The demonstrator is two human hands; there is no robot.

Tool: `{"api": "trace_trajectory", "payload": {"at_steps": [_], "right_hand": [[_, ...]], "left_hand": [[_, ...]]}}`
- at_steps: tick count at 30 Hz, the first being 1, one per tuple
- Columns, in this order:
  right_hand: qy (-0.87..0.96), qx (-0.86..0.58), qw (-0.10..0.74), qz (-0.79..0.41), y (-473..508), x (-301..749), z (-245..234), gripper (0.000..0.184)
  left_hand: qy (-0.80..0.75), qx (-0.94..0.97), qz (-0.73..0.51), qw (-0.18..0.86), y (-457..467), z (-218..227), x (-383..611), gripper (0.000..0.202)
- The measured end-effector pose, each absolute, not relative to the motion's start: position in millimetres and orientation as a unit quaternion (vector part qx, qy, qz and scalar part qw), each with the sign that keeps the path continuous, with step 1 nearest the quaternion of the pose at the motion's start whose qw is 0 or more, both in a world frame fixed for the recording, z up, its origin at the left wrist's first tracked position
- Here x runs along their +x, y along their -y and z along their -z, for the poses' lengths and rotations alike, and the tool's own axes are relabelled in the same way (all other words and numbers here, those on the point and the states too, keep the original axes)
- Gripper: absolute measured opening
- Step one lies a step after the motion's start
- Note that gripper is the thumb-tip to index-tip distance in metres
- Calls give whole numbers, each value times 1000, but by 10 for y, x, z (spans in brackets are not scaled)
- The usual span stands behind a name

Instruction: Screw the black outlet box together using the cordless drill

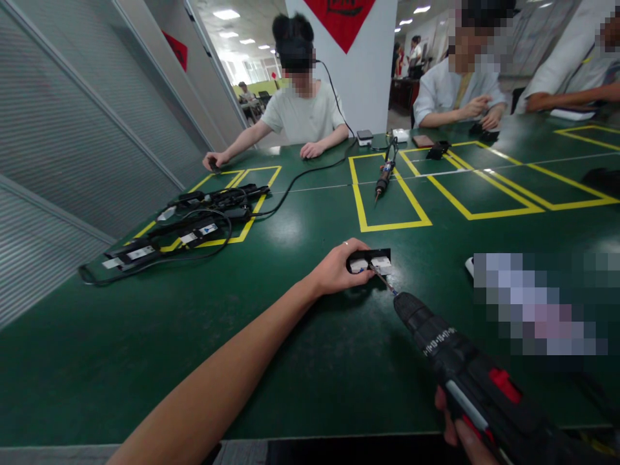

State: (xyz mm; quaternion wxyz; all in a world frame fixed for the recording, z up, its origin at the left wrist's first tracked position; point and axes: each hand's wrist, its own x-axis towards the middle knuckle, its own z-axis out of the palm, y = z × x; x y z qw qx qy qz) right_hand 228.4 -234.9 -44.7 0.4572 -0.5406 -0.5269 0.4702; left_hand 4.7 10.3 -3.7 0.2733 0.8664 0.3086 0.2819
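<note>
My left hand (341, 266) is closed around the left end of a small black rectangular part with white pieces inside (381, 265), held just above the green table (271, 336). In my right hand (465, 433), at the lower right, is a black and red cordless drill (450, 349). Its long thin bit (385, 280) points up and left, its tip at the middle of the black part, close to my left thumb. Whether the tip touches a screw is too small to tell. Much of my right hand is hidden behind the drill.
Black power strips with cables (194, 219) lie on the left. A second screwdriver-like tool (385, 179) rests inside a yellow tape outline (394, 227). A blurred flat object (537, 303) lies to the right. Across the table sit co-workers (303, 110), one wearing a headset.
</note>
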Motion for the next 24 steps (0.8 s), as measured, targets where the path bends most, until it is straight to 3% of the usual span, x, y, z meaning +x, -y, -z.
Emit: {"api": "trace_trajectory", "payload": {"at_steps": [11, 16, 24], "right_hand": [[564, -562, 439, -417, 2324, 2194, 305, 33], [564, -560, 427, -431, 2325, 2199, 327, 20], [535, -547, 437, -473, 2320, 2235, 366, 16]], "left_hand": [[-304, 864, -289, 278, -123, 66, 36, 40], [-307, 861, -288, 286, -109, 50, 42, 39], [-303, 862, -284, 292, -102, 19, 38, 40]]}}
